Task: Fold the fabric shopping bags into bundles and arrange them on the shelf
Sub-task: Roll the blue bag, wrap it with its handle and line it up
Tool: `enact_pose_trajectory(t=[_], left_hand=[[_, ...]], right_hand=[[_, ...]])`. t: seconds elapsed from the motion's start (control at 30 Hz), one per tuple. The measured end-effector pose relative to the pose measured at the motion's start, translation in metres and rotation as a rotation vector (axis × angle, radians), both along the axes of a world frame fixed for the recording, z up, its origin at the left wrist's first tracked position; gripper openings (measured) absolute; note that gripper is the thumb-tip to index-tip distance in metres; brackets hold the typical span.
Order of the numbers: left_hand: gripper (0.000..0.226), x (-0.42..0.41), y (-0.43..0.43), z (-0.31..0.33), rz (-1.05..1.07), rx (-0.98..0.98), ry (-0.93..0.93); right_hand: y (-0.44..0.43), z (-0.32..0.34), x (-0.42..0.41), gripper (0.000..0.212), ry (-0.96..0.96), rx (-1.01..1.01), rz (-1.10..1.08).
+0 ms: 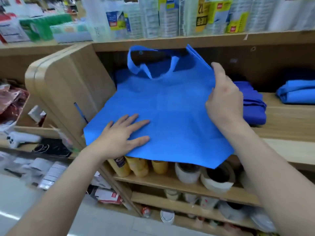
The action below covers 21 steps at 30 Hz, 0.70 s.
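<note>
Blue fabric bag (170,116) lies spread flat over the wooden shelf (281,133), front edge overhanging. Left hand (122,135) presses its near-left corner, fingers straight and splayed. Right hand (225,99) pinches the bag's right edge, lifting it. Folded blue bundles (296,91) sit further right.

We see the bag (170,116) plain bright blue, no print; its handle (129,60) reads paler blue; stack of bags (254,108) darker royal blue; bundle (296,92) mid blue; shelf (281,133) light tan wood grain; bottles (136,166) yellow; rolls (187,175) white; packs (237,19) whitish with yellow labels; box (42,26) green.
</note>
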<state>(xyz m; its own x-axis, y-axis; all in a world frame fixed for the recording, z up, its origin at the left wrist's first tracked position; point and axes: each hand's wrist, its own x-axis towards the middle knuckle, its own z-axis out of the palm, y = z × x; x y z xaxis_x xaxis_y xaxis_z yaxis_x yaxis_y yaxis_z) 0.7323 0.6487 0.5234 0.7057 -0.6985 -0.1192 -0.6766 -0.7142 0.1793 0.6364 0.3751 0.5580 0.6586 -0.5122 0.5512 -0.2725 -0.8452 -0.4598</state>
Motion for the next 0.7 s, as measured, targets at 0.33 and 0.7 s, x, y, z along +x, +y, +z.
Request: enact_pose_trajectory(t=[0.33,0.7], left_hand=[[0.090,-0.006,0.006,0.015,0.083,0.099,0.154],[0.015,0.015,0.077,0.033,0.002,-0.193,0.134]], right_hand=[[0.019,-0.007,-0.080,0.111,0.897,-0.262,0.804],[-0.023,-0.015,-0.099,0.066,0.383,0.371,0.593]])
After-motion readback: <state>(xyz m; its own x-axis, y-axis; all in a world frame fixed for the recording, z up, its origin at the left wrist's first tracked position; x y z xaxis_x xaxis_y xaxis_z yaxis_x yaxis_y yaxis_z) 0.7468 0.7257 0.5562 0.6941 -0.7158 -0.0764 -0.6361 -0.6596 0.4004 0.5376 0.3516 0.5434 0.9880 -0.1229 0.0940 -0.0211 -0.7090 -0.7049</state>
